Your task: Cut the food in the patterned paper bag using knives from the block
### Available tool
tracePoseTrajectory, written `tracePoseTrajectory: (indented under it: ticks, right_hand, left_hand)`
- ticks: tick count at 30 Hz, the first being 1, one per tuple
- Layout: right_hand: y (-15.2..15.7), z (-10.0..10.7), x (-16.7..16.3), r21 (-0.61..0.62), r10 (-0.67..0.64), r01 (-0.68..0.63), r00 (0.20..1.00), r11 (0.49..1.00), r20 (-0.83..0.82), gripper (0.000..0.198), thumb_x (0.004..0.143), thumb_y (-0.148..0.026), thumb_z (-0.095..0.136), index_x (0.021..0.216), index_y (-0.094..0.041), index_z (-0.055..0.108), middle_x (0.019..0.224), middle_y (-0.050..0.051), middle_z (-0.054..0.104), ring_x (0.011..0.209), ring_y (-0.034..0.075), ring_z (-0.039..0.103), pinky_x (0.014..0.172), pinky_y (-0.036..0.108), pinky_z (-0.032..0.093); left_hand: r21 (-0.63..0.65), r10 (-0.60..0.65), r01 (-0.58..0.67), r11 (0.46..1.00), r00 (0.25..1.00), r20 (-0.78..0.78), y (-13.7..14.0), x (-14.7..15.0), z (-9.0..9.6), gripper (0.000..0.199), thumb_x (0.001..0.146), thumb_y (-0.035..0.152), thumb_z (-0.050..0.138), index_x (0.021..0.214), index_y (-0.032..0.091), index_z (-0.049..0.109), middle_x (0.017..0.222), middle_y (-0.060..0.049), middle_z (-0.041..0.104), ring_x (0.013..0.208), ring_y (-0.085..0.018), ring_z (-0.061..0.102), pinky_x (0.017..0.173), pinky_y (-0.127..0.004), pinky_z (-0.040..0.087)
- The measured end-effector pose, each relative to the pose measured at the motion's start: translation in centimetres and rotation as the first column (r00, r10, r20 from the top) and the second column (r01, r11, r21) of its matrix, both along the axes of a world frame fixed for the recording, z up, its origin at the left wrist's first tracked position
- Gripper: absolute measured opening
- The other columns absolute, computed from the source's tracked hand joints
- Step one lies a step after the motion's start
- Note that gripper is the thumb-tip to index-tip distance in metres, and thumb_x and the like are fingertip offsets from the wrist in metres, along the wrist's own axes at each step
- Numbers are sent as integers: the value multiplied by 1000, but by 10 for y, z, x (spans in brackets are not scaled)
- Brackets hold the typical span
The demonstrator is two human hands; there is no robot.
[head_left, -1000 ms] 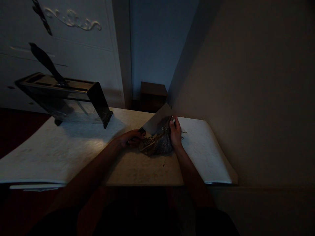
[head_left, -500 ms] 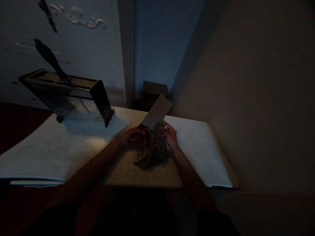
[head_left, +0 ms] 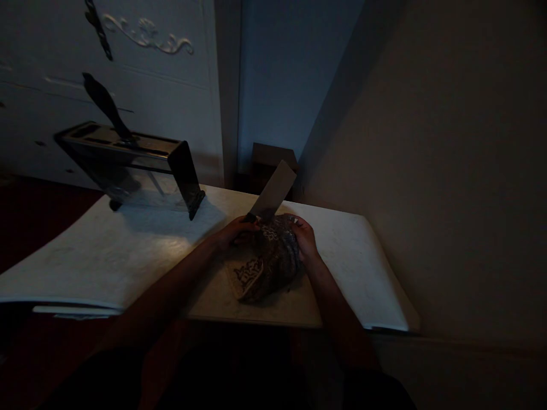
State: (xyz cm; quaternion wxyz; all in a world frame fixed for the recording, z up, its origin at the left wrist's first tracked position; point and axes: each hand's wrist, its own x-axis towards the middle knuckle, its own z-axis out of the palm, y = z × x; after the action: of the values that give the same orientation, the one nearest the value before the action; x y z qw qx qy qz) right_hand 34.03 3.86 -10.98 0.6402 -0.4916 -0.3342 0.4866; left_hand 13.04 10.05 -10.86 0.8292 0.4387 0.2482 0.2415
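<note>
Both hands are busy at the middle of the counter (head_left: 128, 256). Going from the left: a knife block (head_left: 128, 165) stands at the far left corner of the counter, tilted, with one dark knife handle (head_left: 105, 105) sticking up out of its slots. Behind it is a white cabinet door (head_left: 149, 85) with a curly raised ornament.

Next comes my left hand (head_left: 239, 230), closed around the handle of a cleaver (head_left: 273, 191). Its broad, flat blade points up and away from me, slanting to the right, with the lower end just above the cloth.

Right beside that hand lies a dark patterned cloth (head_left: 267, 265), bunched up on the pale board in front of me. A lighter printed patch shows on its near left corner. The light is dim, so I cannot make out the pattern any closer than that.

My right hand (head_left: 305, 242) grips the far right edge of the cloth, fingers curled over the top of the bundle, so the cloth sits between my two hands and touches both.

Beyond the blade, against the blue wall, a small dark box (head_left: 273, 156) sits behind the counter. To the right of my right hand the counter runs on as a white sheet (head_left: 363, 273) up to the plain wall.
</note>
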Motion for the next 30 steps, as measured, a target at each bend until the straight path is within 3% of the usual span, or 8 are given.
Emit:
tracePoseTrajectory:
  ticks: [5,8,16,22,30]
  right_hand:
    - [1,-3,4,25,-176,178,982,984,-63,33,66,-34,75,93,-18,67,85,-1,72,76,15,65,76,30,52]
    - [-1,0,-1,85,-200,200,980,976,-7,33,70,-40,75,94,-19,66,86,-1,71,78,15,64,75,28,52]
    - [-10,7,-19,194,6,-73,944,978,329,27,64,-30,80,87,-21,70,82,-1,71,76,16,64,73,28,51]
    - [-9,0,-22,296,-49,-105,882,949,468,20,72,-30,75,91,-23,70,89,0,70,83,17,64,78,30,50]
    - [-3,-7,-17,351,-58,-288,695,891,717,22,79,-20,67,99,-27,73,99,2,68,96,18,63,87,32,48]
  left_hand:
    - [75,18,-13,997,998,-65,-3,3,1,33,71,28,75,89,17,50,50,11,36,33,-3,29,29,-14,23]
    - [92,30,-23,995,997,-69,-4,6,2,38,71,33,77,93,16,51,50,11,36,33,-3,29,29,-14,22]
    - [158,3,19,987,991,-137,-7,10,-3,42,68,41,77,90,15,53,48,10,41,32,-4,32,29,-15,23]
    - [278,-4,56,959,983,-184,-9,12,-3,45,66,36,77,99,13,56,52,8,49,34,-4,35,31,-16,24]
    - [318,-31,92,944,981,-191,-4,12,-12,43,64,34,77,95,11,59,53,7,50,36,-5,36,34,-18,25]
